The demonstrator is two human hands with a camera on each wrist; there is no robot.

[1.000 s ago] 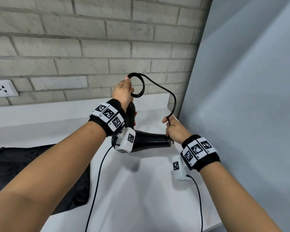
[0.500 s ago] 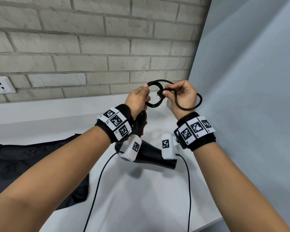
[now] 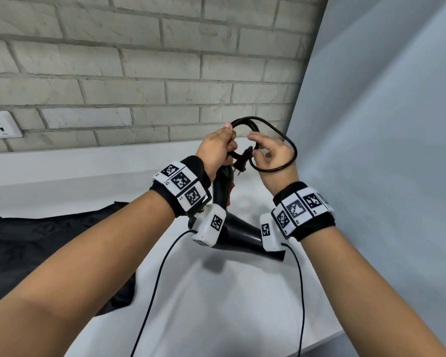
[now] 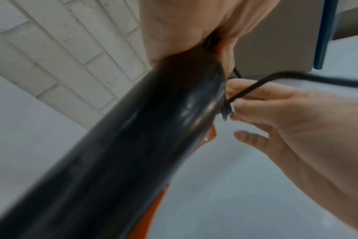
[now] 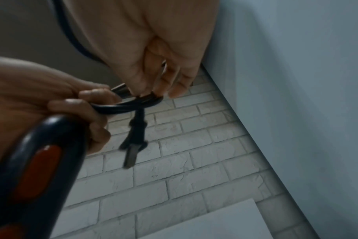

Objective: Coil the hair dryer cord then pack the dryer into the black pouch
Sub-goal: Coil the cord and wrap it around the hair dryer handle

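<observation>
The cord (image 3: pixel 265 145) had been gathered into loops above the hair dryer (image 3: pixel 232 228), its plug (image 3: pixel 242 162) now dangling free. Loops were pinched by the left hand (image 3: pixel 216 150) and right hand (image 3: pixel 271 153). Coiling seemed nearly finished; the black pouch (image 3: pixel 36 253) lay left of the dryer.

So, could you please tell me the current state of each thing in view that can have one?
cord: looped into a coil, held by both hands.
plug: unplugged, dangling free from the coil.
hair dryer: lifted off the counter, handle up.
black pouch: lying flat on the counter, nothing packed yet.
left hand: grips handle and coil.
right hand: pinches the coil.
</observation>
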